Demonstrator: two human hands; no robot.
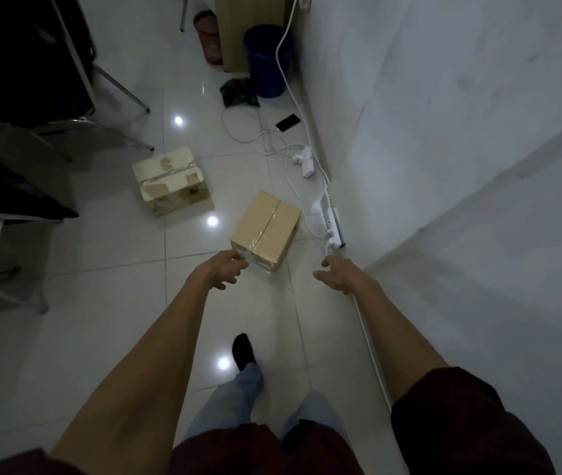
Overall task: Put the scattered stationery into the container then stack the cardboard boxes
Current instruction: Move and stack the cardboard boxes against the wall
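A brown taped cardboard box (267, 228) lies on the white tiled floor in the middle of the view. A second, paler and worn cardboard box (170, 181) sits further back to the left. My left hand (223, 270) reaches out with fingers spread, its fingertips at the brown box's near left corner. My right hand (339, 274) is open and empty, hovering to the right of the same box and apart from it. No stationery or container shows.
A white wall (444, 132) runs along the right. White power strips (332, 224) and cables (272, 142) lie by it, with a phone (287, 122). A blue bin (267, 60) stands at the back. Metal-legged chairs (33, 97) fill the left.
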